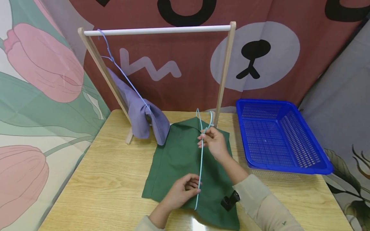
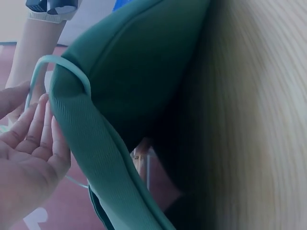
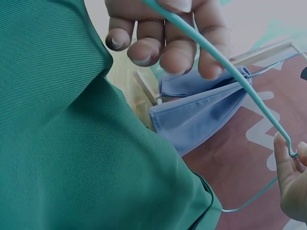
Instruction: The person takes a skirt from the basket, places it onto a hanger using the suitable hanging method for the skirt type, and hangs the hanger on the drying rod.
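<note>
A green garment [image 1: 173,160] is spread across the table, its upper edge near the rack's foot. Above it, a light blue wire hanger [image 1: 201,157] stands roughly edge-on, its hook end away from me. My right hand [image 1: 216,144] pinches the hanger near its neck. Lower down, my left hand [image 1: 177,194] holds the rod between thumb and fingers. In the left wrist view, the bent end of the hanger [image 2: 57,58] curves around an edge of the green fabric [image 2: 129,62]. Part of the hanger is hidden by the garment in the right wrist view.
A rack [image 1: 162,30] with a white bar and wooden posts stands at the back. A lavender garment [image 1: 138,112] hangs on its left side from a blue hanger [image 1: 127,77]. An empty blue basket [image 1: 245,134] sits at the right on the wooden table [image 1: 95,183].
</note>
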`<state>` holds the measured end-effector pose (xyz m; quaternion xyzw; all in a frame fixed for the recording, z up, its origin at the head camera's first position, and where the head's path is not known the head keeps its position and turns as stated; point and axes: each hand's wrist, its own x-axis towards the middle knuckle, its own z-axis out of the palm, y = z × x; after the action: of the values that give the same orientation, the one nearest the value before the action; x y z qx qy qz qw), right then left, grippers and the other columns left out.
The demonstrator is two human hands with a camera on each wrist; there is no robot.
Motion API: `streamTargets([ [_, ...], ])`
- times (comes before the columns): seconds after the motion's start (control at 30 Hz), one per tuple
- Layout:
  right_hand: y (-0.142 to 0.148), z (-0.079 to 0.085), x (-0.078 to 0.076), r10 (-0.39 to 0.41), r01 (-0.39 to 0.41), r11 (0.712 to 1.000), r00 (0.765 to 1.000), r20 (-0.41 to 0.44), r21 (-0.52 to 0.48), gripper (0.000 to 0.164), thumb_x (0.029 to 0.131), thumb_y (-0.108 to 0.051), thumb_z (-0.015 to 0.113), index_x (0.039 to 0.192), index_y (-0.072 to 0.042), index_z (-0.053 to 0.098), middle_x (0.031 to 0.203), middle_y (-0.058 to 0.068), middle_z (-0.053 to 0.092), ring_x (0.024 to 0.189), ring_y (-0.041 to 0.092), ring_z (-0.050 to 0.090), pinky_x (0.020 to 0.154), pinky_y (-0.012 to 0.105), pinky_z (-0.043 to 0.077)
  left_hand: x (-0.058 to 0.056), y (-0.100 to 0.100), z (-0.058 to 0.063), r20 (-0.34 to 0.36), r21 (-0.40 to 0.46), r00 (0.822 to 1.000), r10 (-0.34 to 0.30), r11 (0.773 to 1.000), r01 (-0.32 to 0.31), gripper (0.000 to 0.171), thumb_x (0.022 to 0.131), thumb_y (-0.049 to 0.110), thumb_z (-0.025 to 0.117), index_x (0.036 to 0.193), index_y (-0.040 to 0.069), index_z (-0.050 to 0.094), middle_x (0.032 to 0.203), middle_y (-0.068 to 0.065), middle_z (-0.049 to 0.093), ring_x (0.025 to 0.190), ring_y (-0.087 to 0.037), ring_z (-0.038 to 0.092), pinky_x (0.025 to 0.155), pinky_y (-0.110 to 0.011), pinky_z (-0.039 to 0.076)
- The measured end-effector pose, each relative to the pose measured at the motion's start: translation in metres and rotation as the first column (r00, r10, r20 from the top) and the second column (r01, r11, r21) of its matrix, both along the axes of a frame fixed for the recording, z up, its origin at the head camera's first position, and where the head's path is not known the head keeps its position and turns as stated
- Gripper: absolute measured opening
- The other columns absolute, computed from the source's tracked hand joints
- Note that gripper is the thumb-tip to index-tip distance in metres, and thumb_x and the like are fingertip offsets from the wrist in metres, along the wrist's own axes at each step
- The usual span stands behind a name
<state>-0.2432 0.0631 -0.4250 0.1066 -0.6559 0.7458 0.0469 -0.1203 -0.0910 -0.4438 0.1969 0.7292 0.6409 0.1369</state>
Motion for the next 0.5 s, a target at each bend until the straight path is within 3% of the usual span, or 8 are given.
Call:
streamTargets([
  [0.03,-0.003,0.011,0.006,-0.02,0.018,0.999,0.999,0.036,0.032,0.006,0.087,0.003,0.045,0.088,0.009,0.047,0.081,0.024,0.056,0.056,0.019,0.058,0.054,0.034,0.051,-0.001,0.0,-0.003,0.01,0.019,1.0,-0.005,1.0,0.005,0.027,0.08,-0.005,0.055,0.106,-0.011,0.048,0.095,-0.022,0.055,0.082,-0.019,0.054,0.071,-0.024,0.046],
  [0.1,-0.004,0.017,0.008,-0.014,0.012,0.999,0.998,0.063,0.037,0.006,0.087,0.004,0.044,0.088,0.01,0.046,0.083,0.026,0.055,0.057,0.018,0.058,0.054,0.033,0.051,-0.002,0.001,-0.008,0.046,0.063,0.999,-0.016,0.998,0.013,0.028,0.081,-0.005,0.054,0.107,-0.012,0.046,0.095,-0.022,0.054,0.082,-0.016,0.054,0.071,-0.023,0.046],
  [0.3,-0.006,0.019,0.007,-0.002,-0.001,0.999,0.998,0.058,0.048,0.006,0.087,0.005,0.044,0.087,0.011,0.045,0.088,0.026,0.054,0.058,0.016,0.058,0.055,0.031,0.051,-0.003,0.004,-0.012,0.187,0.179,0.981,-0.049,0.984,0.015,0.032,0.083,-0.006,0.048,0.113,-0.013,0.04,0.094,-0.017,0.055,0.074,-0.012,0.056,0.06,-0.023,0.048],
  [0.5,-0.007,0.022,0.005,0.018,-0.02,0.998,0.999,0.045,0.053,0.009,0.086,0.004,0.045,0.092,0.011,0.047,0.085,0.025,0.054,0.057,0.016,0.058,0.056,0.033,0.051,-0.003,0.006,-0.011,0.208,0.201,0.978,-0.019,0.979,-0.024,0.034,0.085,-0.002,0.049,0.116,-0.011,0.04,0.088,-0.012,0.055,0.07,-0.011,0.055,0.057,-0.025,0.05],
])
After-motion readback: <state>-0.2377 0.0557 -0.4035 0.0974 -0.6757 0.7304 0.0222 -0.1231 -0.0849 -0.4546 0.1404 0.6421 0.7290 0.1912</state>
